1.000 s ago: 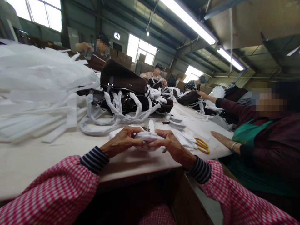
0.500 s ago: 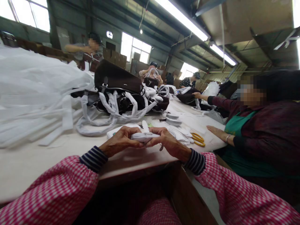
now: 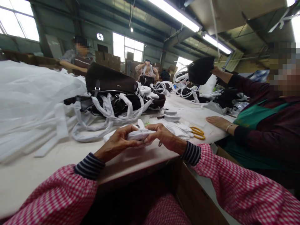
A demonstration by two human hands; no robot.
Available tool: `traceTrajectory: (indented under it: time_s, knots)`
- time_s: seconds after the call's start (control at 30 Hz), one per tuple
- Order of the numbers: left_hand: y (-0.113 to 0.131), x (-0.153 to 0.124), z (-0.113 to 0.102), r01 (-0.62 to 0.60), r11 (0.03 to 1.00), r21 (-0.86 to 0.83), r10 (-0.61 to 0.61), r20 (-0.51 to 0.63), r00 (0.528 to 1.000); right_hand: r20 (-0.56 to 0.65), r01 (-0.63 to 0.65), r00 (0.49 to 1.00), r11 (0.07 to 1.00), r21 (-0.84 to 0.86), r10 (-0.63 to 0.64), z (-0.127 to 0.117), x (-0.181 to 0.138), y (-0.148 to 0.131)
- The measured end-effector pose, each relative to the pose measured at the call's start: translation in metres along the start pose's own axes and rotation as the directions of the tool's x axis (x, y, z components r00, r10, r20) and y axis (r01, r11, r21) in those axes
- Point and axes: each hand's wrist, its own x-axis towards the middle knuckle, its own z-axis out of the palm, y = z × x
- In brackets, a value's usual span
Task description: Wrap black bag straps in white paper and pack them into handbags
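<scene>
Over a pale tabletop [image 3: 42, 178], left hand [image 3: 117, 141] and right hand [image 3: 164, 137] pinch a white bundle [image 3: 135, 135], long axis crosswise

Held bundle [image 3: 135, 135] white; sleeves [image 3: 58, 192] checked pink-white; bag [image 3: 110, 78] perhaps brown.

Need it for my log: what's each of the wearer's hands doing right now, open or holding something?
Left hand: closed, holding a white bundle at its left.
Right hand: closed, holding the same white bundle at its right.

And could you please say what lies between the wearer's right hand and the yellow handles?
White pieces on the table, seen in the head view.
</scene>
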Motion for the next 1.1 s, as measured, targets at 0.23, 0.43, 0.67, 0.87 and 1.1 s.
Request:
traceTrajectory:
  time_s: [0.23,0.43,0.67,0.87,1.1]
  knots:
    - [0.005,-0.001,-0.001,0.011,0.998,0.066,-0.011,-0.006,1.000,-0.063,-0.011,0.998,1.000,0.010,0.012,0.002,0.003,0.004]
    - [0.001,-0.001,-0.007,0.003,0.997,0.081,-0.004,0.013,1.000,-0.035,-0.024,0.999,0.993,-0.115,0.020,-0.001,0.006,0.005]
    - [-0.002,-0.001,-0.002,0.009,0.985,0.170,0.004,-0.076,0.997,0.030,0.050,0.999,0.988,-0.149,-0.046,-0.001,0.008,0.002]
    - [0.003,-0.002,0.003,0.005,0.955,0.297,0.049,-0.173,0.984,0.051,0.019,0.999,0.984,-0.177,-0.010,0.001,0.016,-0.001]
    - [0.003,-0.002,0.004,0.042,0.985,0.170,-0.012,-0.171,0.985,0.020,-0.009,1.000,0.990,-0.143,0.012,0.006,0.015,-0.006]
